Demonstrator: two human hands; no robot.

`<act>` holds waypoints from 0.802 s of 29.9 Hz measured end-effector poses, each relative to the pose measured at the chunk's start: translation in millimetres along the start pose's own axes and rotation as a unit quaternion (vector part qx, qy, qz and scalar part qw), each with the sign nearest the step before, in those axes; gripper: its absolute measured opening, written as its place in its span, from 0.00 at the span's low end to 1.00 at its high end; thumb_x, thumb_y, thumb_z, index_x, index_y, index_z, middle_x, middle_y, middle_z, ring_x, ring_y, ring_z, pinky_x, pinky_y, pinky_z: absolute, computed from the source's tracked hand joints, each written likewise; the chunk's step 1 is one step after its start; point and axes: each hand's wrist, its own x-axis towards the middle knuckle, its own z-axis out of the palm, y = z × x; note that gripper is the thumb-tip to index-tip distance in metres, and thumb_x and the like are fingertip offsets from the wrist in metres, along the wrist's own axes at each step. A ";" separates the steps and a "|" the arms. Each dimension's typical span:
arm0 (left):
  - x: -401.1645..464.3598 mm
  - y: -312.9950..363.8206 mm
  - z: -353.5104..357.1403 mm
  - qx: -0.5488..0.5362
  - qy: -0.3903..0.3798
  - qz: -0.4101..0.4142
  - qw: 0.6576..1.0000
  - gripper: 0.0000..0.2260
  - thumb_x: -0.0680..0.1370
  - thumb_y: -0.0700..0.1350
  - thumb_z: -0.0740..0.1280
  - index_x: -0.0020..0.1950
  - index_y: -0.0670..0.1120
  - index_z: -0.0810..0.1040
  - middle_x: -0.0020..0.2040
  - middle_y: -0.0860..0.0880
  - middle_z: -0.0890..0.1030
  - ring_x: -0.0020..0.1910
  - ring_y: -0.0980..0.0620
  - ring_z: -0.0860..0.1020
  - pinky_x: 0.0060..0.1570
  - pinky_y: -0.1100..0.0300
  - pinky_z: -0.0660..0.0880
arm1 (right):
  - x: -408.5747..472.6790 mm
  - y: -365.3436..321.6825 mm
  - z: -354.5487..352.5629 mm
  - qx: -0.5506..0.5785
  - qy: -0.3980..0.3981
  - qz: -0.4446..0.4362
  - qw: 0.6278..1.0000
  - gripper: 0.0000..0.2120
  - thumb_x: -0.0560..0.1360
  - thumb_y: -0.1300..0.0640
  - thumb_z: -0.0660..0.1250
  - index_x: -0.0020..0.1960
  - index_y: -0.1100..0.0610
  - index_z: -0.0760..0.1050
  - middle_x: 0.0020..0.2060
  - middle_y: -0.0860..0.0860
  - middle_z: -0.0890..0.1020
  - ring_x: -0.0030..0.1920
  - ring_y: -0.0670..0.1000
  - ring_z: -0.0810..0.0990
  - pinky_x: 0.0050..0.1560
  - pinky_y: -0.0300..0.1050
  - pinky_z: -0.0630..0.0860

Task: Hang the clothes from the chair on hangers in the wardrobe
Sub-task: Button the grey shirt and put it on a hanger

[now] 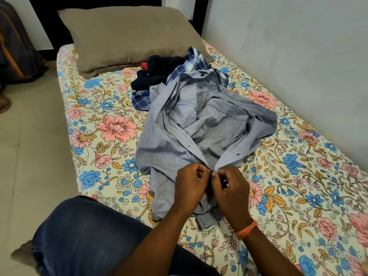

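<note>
Both hands met knuckle to knuckle: the left hand (190,179) and right hand (229,188) pinched the near front edges of the crumpled grey-blue button-up cotton shirt (199,124), perhaps at a button, on the floral bedsheet (298,176); beyond lay a blue checked shirt (191,64).

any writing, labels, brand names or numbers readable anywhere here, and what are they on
None can be read.
Grey shirt, gripped at its front edges by the left hand and right hand: no label or print shows.
Blue checked shirt and dark garment: no text visible; the small red patch is too blurred to tell.
Floral bedsheet: pattern only.
</note>
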 end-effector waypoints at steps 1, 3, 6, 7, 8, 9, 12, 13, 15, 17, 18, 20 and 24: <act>1.4 -0.6 -0.4 -0.008 -0.005 -0.005 1.000 0.05 0.76 0.43 0.70 0.41 0.48 0.84 0.35 0.54 0.83 0.32 0.57 0.82 0.35 0.53 0.82 | -4.8 1.0 2.6 -0.018 -0.022 -0.029 0.999 0.07 0.77 0.57 0.65 0.42 0.58 0.74 0.37 0.50 0.75 0.36 0.49 0.72 0.35 0.42 0.69; 2.8 -0.6 -2.2 -0.028 -0.029 -0.012 0.999 0.06 0.77 0.40 0.69 0.42 0.47 0.84 0.35 0.52 0.84 0.33 0.54 0.83 0.35 0.52 0.82 | -10.4 5.0 9.0 -0.040 -0.036 -0.046 0.997 0.07 0.77 0.57 0.63 0.42 0.59 0.74 0.38 0.52 0.75 0.36 0.50 0.72 0.33 0.45 0.70; 3.3 3.1 -6.7 -0.073 -0.064 -0.034 0.995 0.07 0.79 0.39 0.67 0.43 0.44 0.83 0.35 0.48 0.83 0.31 0.49 0.83 0.31 0.51 0.82 | -8.0 5.7 14.6 -0.040 -0.025 -0.025 0.999 0.08 0.78 0.56 0.62 0.42 0.59 0.74 0.39 0.52 0.75 0.36 0.50 0.71 0.32 0.44 0.68; 3.2 3.5 -7.7 -0.081 -0.071 -0.043 0.993 0.07 0.80 0.39 0.67 0.44 0.43 0.82 0.35 0.47 0.83 0.31 0.49 0.83 0.31 0.51 0.82 | -6.8 4.8 14.8 -0.031 -0.024 -0.011 0.999 0.08 0.78 0.56 0.61 0.43 0.59 0.74 0.39 0.52 0.75 0.36 0.49 0.70 0.33 0.42 0.67; 3.1 4.2 -8.6 -0.086 -0.078 -0.052 0.992 0.06 0.80 0.39 0.66 0.45 0.43 0.82 0.35 0.47 0.83 0.30 0.49 0.82 0.31 0.51 0.82 | -6.1 4.2 15.0 -0.023 -0.025 0.002 0.999 0.08 0.78 0.56 0.61 0.43 0.59 0.74 0.40 0.52 0.75 0.37 0.48 0.69 0.34 0.40 0.65; 3.0 4.7 -8.8 -0.090 -0.083 -0.061 0.991 0.06 0.80 0.40 0.66 0.45 0.43 0.82 0.34 0.46 0.83 0.30 0.49 0.82 0.31 0.52 0.82 | -5.4 5.1 15.4 -0.019 -0.027 0.015 0.999 0.08 0.78 0.56 0.61 0.43 0.59 0.74 0.40 0.52 0.74 0.38 0.46 0.68 0.35 0.39 0.63; 1.2 7.9 -7.5 -0.102 -0.102 -0.082 0.986 0.06 0.81 0.42 0.66 0.47 0.43 0.81 0.35 0.44 0.83 0.30 0.48 0.82 0.32 0.53 0.82 | -3.0 11.1 15.6 -0.024 -0.030 0.045 0.998 0.05 0.77 0.63 0.67 0.43 0.59 0.73 0.40 0.52 0.74 0.38 0.46 0.67 0.37 0.37 0.59; 0.7 8.9 -7.2 -0.105 -0.106 -0.085 0.985 0.05 0.81 0.42 0.66 0.47 0.43 0.81 0.35 0.44 0.83 0.30 0.48 0.82 0.33 0.53 0.82 | -1.9 12.3 15.7 -0.025 -0.028 0.054 0.998 0.07 0.76 0.66 0.69 0.42 0.59 0.73 0.39 0.51 0.74 0.38 0.46 0.67 0.37 0.37 0.59; 0.1 9.0 -6.7 -0.105 -0.106 -0.084 0.985 0.05 0.80 0.42 0.67 0.47 0.44 0.81 0.34 0.44 0.82 0.31 0.48 0.82 0.33 0.53 0.82 | -1.5 11.4 15.1 -0.023 -0.027 0.055 0.998 0.08 0.75 0.67 0.71 0.41 0.59 0.73 0.37 0.51 0.74 0.37 0.47 0.68 0.38 0.36 0.59; 0.4 7.5 -7.1 -0.103 -0.097 -0.082 0.986 0.05 0.80 0.42 0.67 0.47 0.43 0.81 0.35 0.44 0.83 0.31 0.47 0.82 0.32 0.52 0.82 | -3.4 7.9 15.2 -0.020 -0.028 0.051 0.998 0.08 0.74 0.67 0.71 0.41 0.59 0.74 0.37 0.50 0.75 0.37 0.46 0.68 0.37 0.35 0.59; 0.6 6.4 -7.2 -0.102 -0.094 -0.082 0.987 0.06 0.80 0.41 0.67 0.47 0.43 0.82 0.35 0.43 0.83 0.31 0.47 0.83 0.32 0.51 0.82 | -4.9 7.3 15.4 -0.016 -0.028 0.054 0.998 0.07 0.74 0.67 0.71 0.42 0.59 0.75 0.37 0.50 0.76 0.37 0.46 0.68 0.37 0.36 0.60; 0.5 5.4 -7.0 -0.100 -0.092 -0.081 0.987 0.06 0.80 0.41 0.67 0.46 0.42 0.82 0.35 0.42 0.83 0.32 0.46 0.83 0.32 0.50 0.82 | -7.9 7.2 15.8 0.005 -0.024 0.066 0.998 0.06 0.74 0.67 0.71 0.43 0.59 0.77 0.37 0.49 0.77 0.36 0.46 0.71 0.37 0.34 0.63; 0.8 4.9 -6.4 -0.107 -0.094 -0.083 0.986 0.06 0.80 0.41 0.66 0.47 0.43 0.82 0.35 0.41 0.83 0.32 0.44 0.83 0.33 0.48 0.83 | -7.4 5.5 13.7 0.096 -0.009 0.119 0.988 0.05 0.74 0.67 0.71 0.44 0.58 0.80 0.36 0.47 0.80 0.38 0.44 0.77 0.39 0.31 0.69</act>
